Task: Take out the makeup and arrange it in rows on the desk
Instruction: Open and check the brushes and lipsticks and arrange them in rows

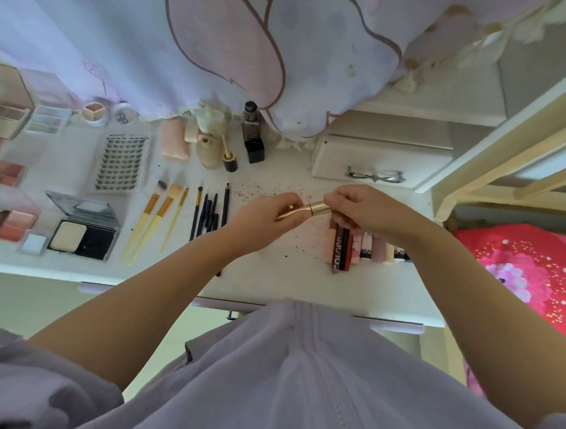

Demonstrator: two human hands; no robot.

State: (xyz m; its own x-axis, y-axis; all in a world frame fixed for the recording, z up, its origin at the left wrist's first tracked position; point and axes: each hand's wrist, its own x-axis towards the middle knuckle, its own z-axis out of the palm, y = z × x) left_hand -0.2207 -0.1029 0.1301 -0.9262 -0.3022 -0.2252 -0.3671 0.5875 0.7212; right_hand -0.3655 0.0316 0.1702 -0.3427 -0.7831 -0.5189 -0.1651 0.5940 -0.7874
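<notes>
Holding gold tube [307,209] above desk [273,278]: my left hand [269,214] pinches one end, right hand [355,207] the cap. Best laid parallel beside lipstick row [364,246], ends aligned.

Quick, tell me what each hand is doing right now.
Left hand: pinches one end of the gold tube.
Right hand: grips the other end of the same tube.

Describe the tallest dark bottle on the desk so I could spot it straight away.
Start at the white desk and look to its far edge, below the hanging pastel curtain. The dark glass bottle lies there beside a beige bottle; its square black cap sets it apart.
</notes>
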